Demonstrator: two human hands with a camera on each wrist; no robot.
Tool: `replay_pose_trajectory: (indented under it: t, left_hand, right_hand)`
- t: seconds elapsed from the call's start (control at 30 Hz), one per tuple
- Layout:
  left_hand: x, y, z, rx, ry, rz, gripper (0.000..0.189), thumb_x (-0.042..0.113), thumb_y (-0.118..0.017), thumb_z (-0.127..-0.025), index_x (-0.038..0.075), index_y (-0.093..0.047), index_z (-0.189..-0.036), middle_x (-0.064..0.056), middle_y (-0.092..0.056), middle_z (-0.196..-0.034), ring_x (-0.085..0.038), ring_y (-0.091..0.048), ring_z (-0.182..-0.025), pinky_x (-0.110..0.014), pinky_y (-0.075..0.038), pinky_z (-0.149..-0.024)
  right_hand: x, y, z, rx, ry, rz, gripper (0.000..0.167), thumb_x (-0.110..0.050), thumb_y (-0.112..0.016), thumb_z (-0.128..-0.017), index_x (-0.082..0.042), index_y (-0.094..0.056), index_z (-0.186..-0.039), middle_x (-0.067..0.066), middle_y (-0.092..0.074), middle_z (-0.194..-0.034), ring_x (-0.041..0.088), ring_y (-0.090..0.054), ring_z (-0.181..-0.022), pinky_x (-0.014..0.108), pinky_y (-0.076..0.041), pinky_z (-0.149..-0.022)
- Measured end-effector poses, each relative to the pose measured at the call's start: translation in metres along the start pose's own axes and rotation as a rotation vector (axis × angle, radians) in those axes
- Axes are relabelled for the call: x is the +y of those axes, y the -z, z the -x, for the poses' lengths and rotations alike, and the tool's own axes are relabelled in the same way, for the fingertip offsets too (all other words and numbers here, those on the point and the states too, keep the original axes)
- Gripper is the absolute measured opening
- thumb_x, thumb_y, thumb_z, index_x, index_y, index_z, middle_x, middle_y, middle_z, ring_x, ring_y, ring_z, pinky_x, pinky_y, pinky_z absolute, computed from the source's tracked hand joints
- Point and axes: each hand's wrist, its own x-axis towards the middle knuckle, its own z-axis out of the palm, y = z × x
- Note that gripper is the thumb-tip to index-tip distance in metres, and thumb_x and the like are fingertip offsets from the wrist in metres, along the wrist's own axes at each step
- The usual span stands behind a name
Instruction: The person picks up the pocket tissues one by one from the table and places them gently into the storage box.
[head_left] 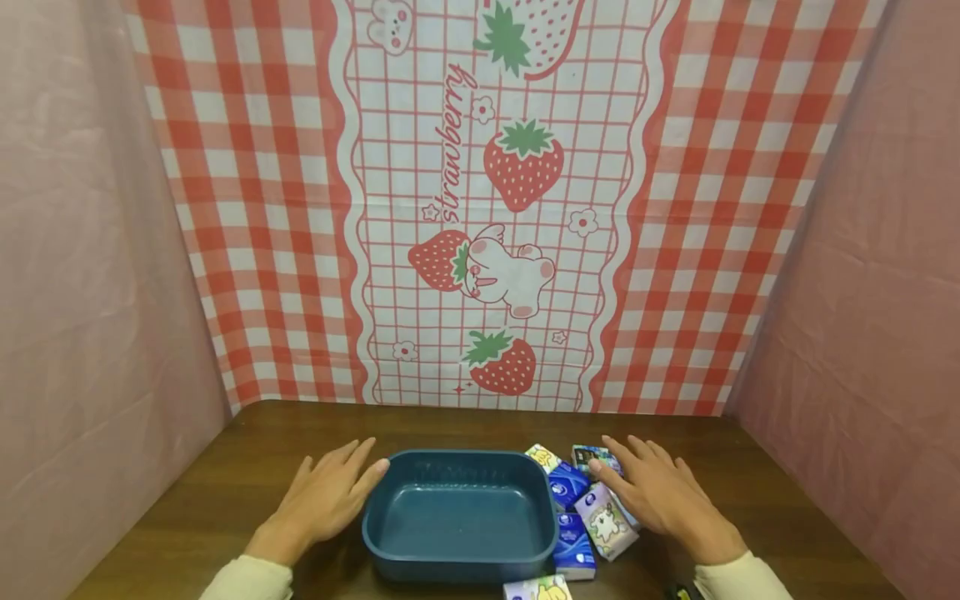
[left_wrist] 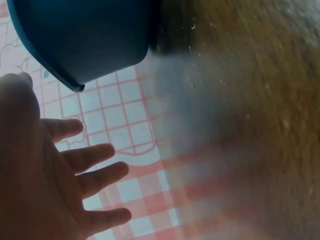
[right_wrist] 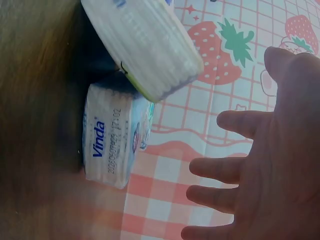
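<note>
A dark teal rectangular basin (head_left: 461, 569) stands on the table, its bare inside facing up. My left hand (head_left: 322, 496) hovers beside its left end, fingers spread and holding nothing; in the left wrist view that hand (left_wrist: 45, 170) is below the basin's wall (left_wrist: 95, 45). Right of the basin lies a loose pile of tissue packs, among them a purple one (head_left: 604, 523) and a blue one (head_left: 573, 546). Over the pile's right side is my right hand (head_left: 663, 492), fingers extended. The right wrist view shows its palm apart from a Vinda tissue pack (right_wrist: 107, 135).
A brown wooden table (head_left: 180, 508) bears everything. Behind it hangs a red-checked strawberry cloth (head_left: 517, 167), with pink curtains (head_left: 862, 275) at both sides. Another tissue pack (head_left: 538, 588) lies near the basin's front right corner, cut by the frame.
</note>
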Motion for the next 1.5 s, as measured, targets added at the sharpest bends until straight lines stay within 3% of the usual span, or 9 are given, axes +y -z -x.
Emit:
replay_pose_trajectory:
  t: [0.23,0.37,0.7,1.03,1.3,1.5]
  left_hand:
    - [-0.003,0.000,0.000,0.020,-0.001,-0.010,0.071,0.060,-0.031,-0.103,0.006,-0.054,-0.142,-0.019,-0.058,-0.136,-0.041,-0.053,-0.126,-0.065,-0.038,-0.102]
    - [-0.002,-0.001,0.000,0.022,-0.004,-0.011,0.072,0.063,-0.031,-0.102,0.008,-0.061,-0.136,-0.015,-0.063,-0.130,-0.037,-0.057,-0.122,-0.061,-0.045,-0.095]
    - [-0.002,-0.002,0.000,0.007,0.040,0.029,0.069,0.065,-0.032,-0.101,0.013,-0.069,-0.126,-0.005,-0.069,-0.120,-0.032,-0.062,-0.116,-0.062,-0.048,-0.090]
    - [-0.003,-0.012,0.005,-0.017,0.124,0.120,0.076,0.065,-0.032,-0.101,0.007,-0.048,-0.147,-0.017,-0.063,-0.132,-0.042,-0.059,-0.120,-0.069,-0.042,-0.092]
    - [0.003,-0.018,-0.001,-0.019,0.115,0.177,0.067,0.060,-0.036,-0.102,0.010,-0.054,-0.143,-0.012,-0.064,-0.131,-0.038,-0.059,-0.120,-0.068,-0.040,-0.096]
    - [0.003,-0.017,0.000,-0.030,0.115,0.205,0.051,0.053,-0.043,-0.103,0.015,-0.065,-0.131,-0.004,-0.069,-0.123,-0.032,-0.063,-0.115,-0.065,-0.044,-0.095]
  right_hand:
    - [0.001,-0.003,0.001,0.026,0.050,-0.027,0.071,-0.063,-0.036,-0.101,-0.011,-0.049,-0.149,0.026,-0.052,-0.140,0.051,-0.045,-0.129,0.073,-0.034,-0.098]
    - [0.003,-0.003,0.003,0.029,0.050,-0.037,0.070,-0.061,-0.038,-0.101,-0.010,-0.049,-0.148,0.026,-0.055,-0.137,0.050,-0.049,-0.126,0.068,-0.040,-0.097]
    - [0.003,0.000,0.002,0.018,0.034,-0.049,0.074,-0.063,-0.035,-0.101,-0.006,-0.051,-0.145,0.028,-0.055,-0.135,0.050,-0.050,-0.125,0.069,-0.041,-0.094]
    - [0.001,-0.003,0.004,0.008,0.018,-0.075,0.070,-0.064,-0.035,-0.101,-0.008,-0.062,-0.134,0.019,-0.061,-0.130,0.042,-0.055,-0.122,0.067,-0.044,-0.094]
    - [0.005,-0.002,0.004,-0.045,-0.021,-0.059,0.069,-0.064,-0.037,-0.100,-0.009,-0.064,-0.131,0.014,-0.064,-0.122,0.039,-0.059,-0.115,0.067,-0.046,-0.090]
    - [0.003,-0.004,0.001,-0.057,-0.020,-0.084,0.067,-0.063,-0.039,-0.100,-0.009,-0.063,-0.131,0.014,-0.065,-0.122,0.037,-0.060,-0.114,0.067,-0.046,-0.089]
